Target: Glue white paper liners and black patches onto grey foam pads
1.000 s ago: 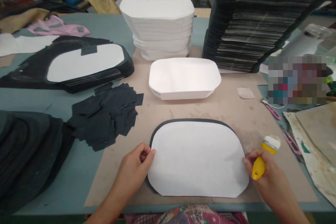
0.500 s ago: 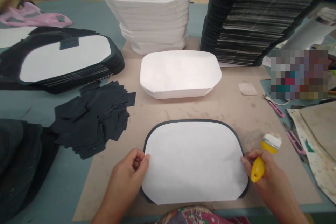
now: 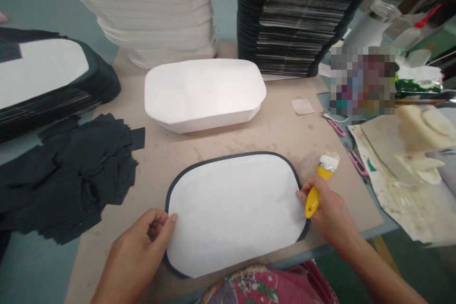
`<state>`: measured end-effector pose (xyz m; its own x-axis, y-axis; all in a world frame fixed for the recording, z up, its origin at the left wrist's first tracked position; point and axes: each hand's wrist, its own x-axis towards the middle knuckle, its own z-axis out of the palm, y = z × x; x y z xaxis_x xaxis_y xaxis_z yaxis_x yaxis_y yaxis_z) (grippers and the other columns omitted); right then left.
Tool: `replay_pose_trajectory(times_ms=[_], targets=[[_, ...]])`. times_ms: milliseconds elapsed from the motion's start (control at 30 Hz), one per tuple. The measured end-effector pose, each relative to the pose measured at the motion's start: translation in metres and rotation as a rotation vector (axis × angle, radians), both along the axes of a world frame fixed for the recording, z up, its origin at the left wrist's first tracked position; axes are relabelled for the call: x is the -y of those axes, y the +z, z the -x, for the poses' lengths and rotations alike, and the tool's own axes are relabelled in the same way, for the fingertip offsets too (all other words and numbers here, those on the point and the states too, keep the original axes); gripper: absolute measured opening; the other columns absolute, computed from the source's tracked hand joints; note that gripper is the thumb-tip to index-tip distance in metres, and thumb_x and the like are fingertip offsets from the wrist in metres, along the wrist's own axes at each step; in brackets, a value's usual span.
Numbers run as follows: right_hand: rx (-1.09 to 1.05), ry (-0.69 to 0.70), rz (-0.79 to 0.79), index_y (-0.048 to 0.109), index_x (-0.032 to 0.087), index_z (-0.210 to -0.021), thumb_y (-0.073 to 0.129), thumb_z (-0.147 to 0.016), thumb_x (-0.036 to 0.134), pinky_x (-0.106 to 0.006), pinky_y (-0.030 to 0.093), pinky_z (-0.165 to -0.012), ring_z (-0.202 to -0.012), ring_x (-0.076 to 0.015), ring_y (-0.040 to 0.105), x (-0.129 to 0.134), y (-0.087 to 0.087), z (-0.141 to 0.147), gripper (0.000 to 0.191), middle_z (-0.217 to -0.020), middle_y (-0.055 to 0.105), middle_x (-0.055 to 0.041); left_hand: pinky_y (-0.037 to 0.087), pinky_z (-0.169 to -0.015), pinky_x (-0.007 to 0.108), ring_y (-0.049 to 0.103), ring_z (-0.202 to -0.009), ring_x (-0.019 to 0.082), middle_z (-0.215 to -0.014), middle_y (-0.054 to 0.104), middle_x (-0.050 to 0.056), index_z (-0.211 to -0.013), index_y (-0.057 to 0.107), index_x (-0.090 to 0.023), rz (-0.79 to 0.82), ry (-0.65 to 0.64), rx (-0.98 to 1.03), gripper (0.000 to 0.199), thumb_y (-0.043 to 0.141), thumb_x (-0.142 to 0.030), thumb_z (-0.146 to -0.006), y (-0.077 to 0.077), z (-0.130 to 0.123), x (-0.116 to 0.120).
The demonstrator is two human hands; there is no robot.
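Observation:
A white rounded sheet point(image 3: 235, 209) lies over a slightly larger black panel point(image 3: 228, 156), whose dark rim shows along the top and sides. At the sheet's left edge is my left hand point(image 3: 138, 247), closed, its thumb on the white surface and its other fingers curled at the rim. My right hand point(image 3: 324, 204) grips a yellow-handled paintbrush point(image 3: 313, 199) with whitish bristles pointing away from me. The thumb and fingertips of that same hand touch the right edge of the sheet and panel.
Behind stand a low stack of white sheets point(image 3: 203, 92), a tall white stack point(image 3: 156, 14) and a tall black stack point(image 3: 285, 19). Black fabric pieces point(image 3: 71, 171) are heaped left, beside black panels point(image 3: 103, 76). Pink-handled snips point(image 3: 356, 161) and a stained board point(image 3: 388, 171) lie right.
The view has turned to the right, so the things on the table appear further left and slightly tilted. Both hands stay at the sheet's edges, and the brush remains in my right hand.

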<state>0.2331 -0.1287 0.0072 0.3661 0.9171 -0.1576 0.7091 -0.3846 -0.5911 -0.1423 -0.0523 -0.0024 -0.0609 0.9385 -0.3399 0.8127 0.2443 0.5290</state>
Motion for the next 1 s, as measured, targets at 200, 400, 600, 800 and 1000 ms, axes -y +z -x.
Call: replay_pose_trajectory(times_ms=[200, 400, 600, 800, 1000], targets=[[0.023, 0.061, -0.024, 0.048, 0.026, -0.089, 0.057, -0.085, 0.037, -0.03, 0.043, -0.062, -0.066, -0.0212, 0.063, -0.005, 0.009, -0.006, 0.015, -0.079, 0.067, -0.0035, 0.043, -0.061, 0.03, 0.062, -0.062, 0.022, -0.065, 0.068, -0.001, -0.077, 0.062, -0.024, 0.027, -0.073, 0.003, 0.041, 0.056, -0.065, -0.076, 0.004, 0.004, -0.008], [0.049, 0.061, -0.074, 0.049, 0.024, -0.09, 0.061, -0.083, 0.033, -0.029, 0.041, -0.063, -0.067, -0.02, 0.062, -0.004, 0.005, -0.009, 0.017, -0.08, 0.066, -0.0034, 0.039, -0.055, 0.03, 0.057, -0.056, 0.02, -0.059, 0.065, 0.0, -0.074, 0.061, -0.024, -0.021, -0.081, 0.014, 0.035, 0.059, -0.059, -0.076, 0.005, -0.001, -0.008], [0.129, 0.071, -0.103, 0.052, 0.025, -0.09, 0.065, -0.082, 0.035, -0.031, 0.041, -0.064, -0.069, -0.022, 0.061, 0.001, 0.002, -0.013, 0.019, -0.082, 0.066, -0.0043, 0.038, -0.056, 0.029, 0.055, -0.059, 0.018, -0.061, 0.061, -0.001, -0.074, 0.06, -0.023, -0.069, -0.076, 0.075, 0.029, 0.061, -0.051, -0.078, 0.006, -0.005, -0.002], [0.267, 0.032, -0.022, 0.054, 0.026, -0.092, 0.074, -0.083, 0.034, -0.032, 0.039, -0.067, -0.071, -0.0192, 0.059, 0.003, -0.002, -0.017, 0.024, -0.086, 0.068, -0.004, 0.039, -0.061, 0.028, 0.055, -0.063, 0.016, -0.067, 0.062, 0.001, -0.072, 0.061, -0.019, -0.142, -0.069, 0.166, 0.021, 0.059, -0.038, -0.081, 0.003, -0.009, 0.002], [0.323, 0.043, -0.019, 0.055, 0.025, -0.094, 0.074, -0.08, 0.036, -0.03, 0.04, -0.068, -0.073, -0.0189, 0.062, 0.003, -0.003, -0.019, 0.025, -0.087, 0.068, -0.0028, 0.039, -0.063, 0.028, 0.056, -0.065, 0.016, -0.069, 0.063, 0.0, -0.072, 0.062, -0.017, -0.182, -0.085, 0.165, 0.018, 0.06, -0.031, -0.084, -0.002, -0.007, 0.002]])
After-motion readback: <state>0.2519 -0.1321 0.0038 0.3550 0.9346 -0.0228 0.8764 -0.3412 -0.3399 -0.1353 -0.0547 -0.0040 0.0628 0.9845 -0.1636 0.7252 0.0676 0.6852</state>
